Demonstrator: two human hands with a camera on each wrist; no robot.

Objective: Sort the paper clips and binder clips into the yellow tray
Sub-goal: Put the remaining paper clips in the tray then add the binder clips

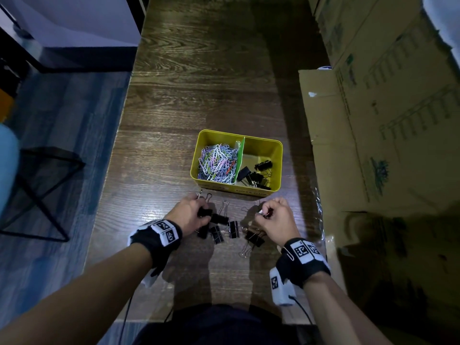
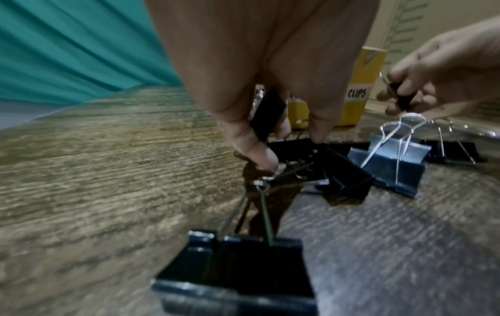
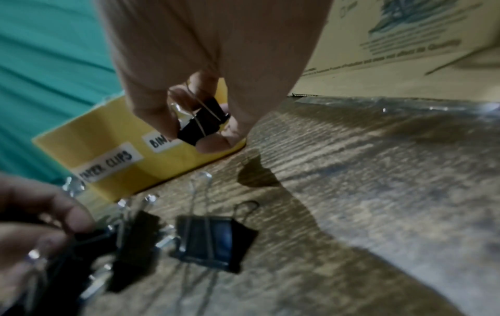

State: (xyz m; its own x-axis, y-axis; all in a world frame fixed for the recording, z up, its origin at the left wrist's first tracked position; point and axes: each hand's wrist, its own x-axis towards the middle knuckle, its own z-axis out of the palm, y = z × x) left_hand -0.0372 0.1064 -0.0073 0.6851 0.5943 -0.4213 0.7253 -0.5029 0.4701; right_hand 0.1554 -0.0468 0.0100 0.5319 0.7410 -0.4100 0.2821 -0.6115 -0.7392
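The yellow tray [image 1: 278,168] stands mid-table, split by a green divider [image 1: 240,159]. Coloured paper clips [image 1: 217,163] fill its left half; black binder clips [image 1: 257,176] lie in its right half. Several more black binder clips [image 1: 225,226] are scattered on the wood just in front of it. My left hand [image 1: 193,211] grips a black binder clip [image 2: 266,115] at the left of that pile. My right hand [image 1: 273,217] pinches a small black binder clip [image 3: 203,121] just above the table, near the tray's front right corner.
Flattened cardboard boxes [image 1: 378,125] stand along the table's right edge. The tray front carries labels reading PAPER CLIPS [image 3: 108,163] and one beginning BIN. A black metal stool frame [image 1: 42,192] stands on the floor to the left.
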